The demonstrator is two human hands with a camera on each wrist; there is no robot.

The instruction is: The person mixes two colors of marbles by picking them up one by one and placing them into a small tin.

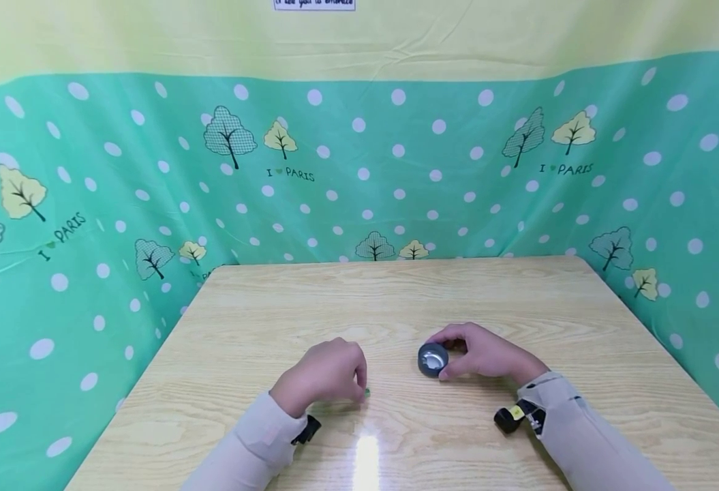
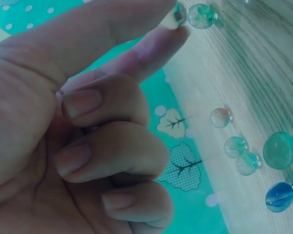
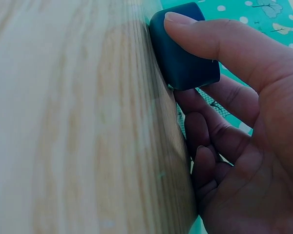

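Between the thumb and forefinger of my left hand (image 1: pixel 328 372) is a small glass marble (image 2: pixel 178 15), with its other fingers curled into the palm. A clear marble with green swirls (image 2: pixel 201 16) sits right beside the pinched one. In the head view only a speck of a green marble (image 1: pixel 367 392) shows by the fingertips. My right hand (image 1: pixel 484 351) grips a small dark round cup (image 1: pixel 431 368) by its sides, thumb nearest me and fingers around the far side. Its shiny inside faces up, and its base is at the table in the right wrist view.
The left wrist view shows more marbles on the wooden table (image 1: pixel 396 293): an orange-tinted one (image 2: pixel 220 117), two pale green ones (image 2: pixel 235 146), a larger green one (image 2: pixel 280 150) and a blue one (image 2: pixel 280 197). A green dotted curtain (image 1: pixel 347 150) surrounds the back and sides.
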